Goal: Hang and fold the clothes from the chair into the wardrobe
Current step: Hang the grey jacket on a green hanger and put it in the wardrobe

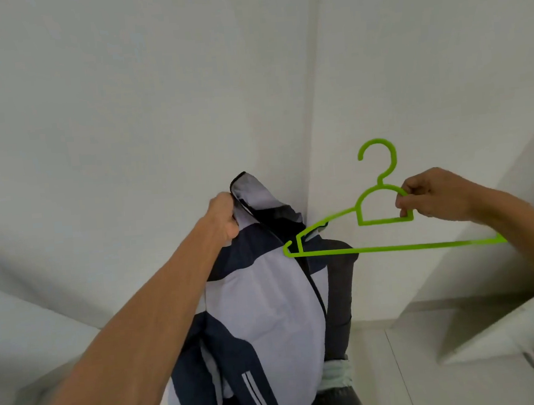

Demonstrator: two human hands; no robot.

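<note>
left hand (224,220) grips jacket (267,298) | right hand (431,194) pinches hanger (385,218)

Ahead of me two plain white walls (123,101) meet in a vertical corner seam that runs up from the middle of my view. Low on the right a white angled ledge (480,329) juts out from the wall, with a flat pale surface beneath it crossed by a thin dark line. At the far lower left edge there is a small dark patch, too blurred for me to tell what it is.
</note>
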